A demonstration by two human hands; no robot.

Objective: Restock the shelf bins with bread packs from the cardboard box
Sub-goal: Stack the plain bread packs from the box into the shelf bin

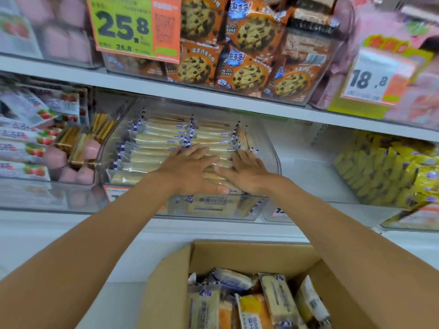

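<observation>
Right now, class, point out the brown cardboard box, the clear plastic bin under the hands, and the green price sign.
brown cardboard box (249, 256): head view, inner back wall.
clear plastic bin (277, 160): head view, right wall.
green price sign (123, 27): head view, large printed digits.

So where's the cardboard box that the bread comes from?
The cardboard box sits at the head view's bottom, slightly right of centre, below the clear bread bin.

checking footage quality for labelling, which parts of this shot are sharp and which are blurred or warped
Head view, centre: the bread packs in the clear bin, the left hand and the right hand are fairly sharp; head view, top corners: the pink packs are smeared; head view overall: the shelf edge bows from the wide lens, and the light is even, without hard shadows.
</observation>
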